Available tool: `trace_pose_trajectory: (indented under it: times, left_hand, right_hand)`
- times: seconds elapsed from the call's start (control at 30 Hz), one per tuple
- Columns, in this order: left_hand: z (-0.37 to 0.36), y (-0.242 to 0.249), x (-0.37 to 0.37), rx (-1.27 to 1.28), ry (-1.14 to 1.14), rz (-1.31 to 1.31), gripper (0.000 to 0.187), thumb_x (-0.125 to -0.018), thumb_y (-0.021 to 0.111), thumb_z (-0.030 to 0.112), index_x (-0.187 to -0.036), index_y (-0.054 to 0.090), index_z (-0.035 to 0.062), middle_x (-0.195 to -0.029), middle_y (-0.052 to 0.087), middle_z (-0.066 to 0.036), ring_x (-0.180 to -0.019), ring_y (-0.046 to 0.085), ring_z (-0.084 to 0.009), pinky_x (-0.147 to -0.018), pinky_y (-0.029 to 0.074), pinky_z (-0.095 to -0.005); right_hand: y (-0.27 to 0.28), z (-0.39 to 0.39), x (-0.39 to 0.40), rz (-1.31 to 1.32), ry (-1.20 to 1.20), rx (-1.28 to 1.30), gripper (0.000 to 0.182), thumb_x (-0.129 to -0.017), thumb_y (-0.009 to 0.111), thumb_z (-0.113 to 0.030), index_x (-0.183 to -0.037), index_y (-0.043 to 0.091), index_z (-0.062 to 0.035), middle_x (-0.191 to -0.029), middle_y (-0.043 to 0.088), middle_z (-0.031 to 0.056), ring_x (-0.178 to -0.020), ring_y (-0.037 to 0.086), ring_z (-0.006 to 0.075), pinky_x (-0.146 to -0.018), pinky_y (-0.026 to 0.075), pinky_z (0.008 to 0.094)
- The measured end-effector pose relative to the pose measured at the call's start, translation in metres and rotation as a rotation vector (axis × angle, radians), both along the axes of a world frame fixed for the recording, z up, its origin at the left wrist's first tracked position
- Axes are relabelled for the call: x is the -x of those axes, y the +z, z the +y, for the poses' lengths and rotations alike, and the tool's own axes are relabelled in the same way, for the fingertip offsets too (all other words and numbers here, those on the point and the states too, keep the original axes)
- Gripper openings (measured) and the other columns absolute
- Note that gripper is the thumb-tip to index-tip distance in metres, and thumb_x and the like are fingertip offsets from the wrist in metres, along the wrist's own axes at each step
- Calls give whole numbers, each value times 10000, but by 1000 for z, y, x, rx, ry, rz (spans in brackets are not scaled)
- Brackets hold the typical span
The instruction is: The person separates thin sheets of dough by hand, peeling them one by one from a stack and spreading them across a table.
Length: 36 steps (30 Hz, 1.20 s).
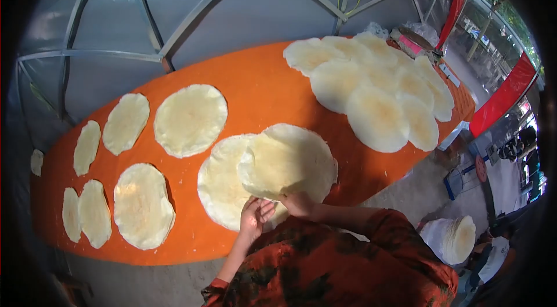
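Close to my body, a thin round flatbread (290, 159) lies partly over another pale flatbread (220, 176) on the orange-covered table (261, 92). My left hand (256, 215) is at the near edge of the upper flatbread, palm turned up, fingers curled and thumb by the rim. Just to its right, my right hand (297, 204) grips the same edge between bent fingers; its fingertips are partly hidden. Both hands are close together, and the near rim looks slightly raised there. A shadow falls across the upper flatbread's right side.
Several flatbreads (191, 120) lie in stacks or singly on the left. At the far right, many overlapping browned flatbreads (377, 115) cover the table. A tall stack of flatbreads (449, 240) stands lower right, beside another person (496, 257). A metal-framed wall (232, 11) runs behind.
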<state>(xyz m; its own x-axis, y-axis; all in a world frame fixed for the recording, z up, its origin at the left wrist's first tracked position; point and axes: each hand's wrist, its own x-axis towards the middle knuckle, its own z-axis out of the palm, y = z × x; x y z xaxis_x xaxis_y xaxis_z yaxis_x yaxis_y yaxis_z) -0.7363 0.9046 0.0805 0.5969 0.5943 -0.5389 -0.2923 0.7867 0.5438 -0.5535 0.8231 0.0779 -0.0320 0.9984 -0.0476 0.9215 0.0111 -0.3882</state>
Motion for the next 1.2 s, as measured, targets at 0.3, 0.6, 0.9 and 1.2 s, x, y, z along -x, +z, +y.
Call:
trace_pose_trajectory:
  times: [0.3, 0.6, 0.9, 1.2]
  left_hand:
    - [-1, -74, 80, -967, 630, 1090, 355, -778, 623, -64, -1105, 501, 2, -921, 506, -53, -802, 511, -153, -689, 443, -288]
    - [-22, -74, 104, -348, 593, 632, 221, -796, 585, 13, -1016, 567, 4, -849, 534, -29, -726, 498, -129, -620, 426, -276]
    - [-12, -48, 73, -87, 536, 181, 233, -862, 572, 139, -1027, 624, -16, -1001, 655, -114, -956, 623, -269, -867, 500, -372]
    - [-5, -32, 50, -153, 402, 12, 242, -879, 650, 145, -1076, 512, 140, -1101, 591, -42, -1048, 563, -195, -800, 533, -406]
  right_hand:
    - [229, 176, -170, 238, -185, -191, 227, -786, 567, -59, -983, 678, -46, -883, 676, 208, -799, 660, 322, -747, 492, 426]
    - [128, 296, -442, 939, -817, -617, 233, -728, 687, -103, -917, 666, 32, -825, 685, 144, -742, 670, 254, -655, 533, 395]
    - [-39, 139, -161, 782, -105, -200, 163, -795, 700, -49, -941, 633, -22, -897, 656, 106, -825, 636, 202, -750, 516, 339]
    - [-3, 55, 46, 740, 268, 191, 794, -812, 710, -467, -1395, 391, -31, -1379, 454, 228, -1283, 448, 326, -1052, 367, 418]
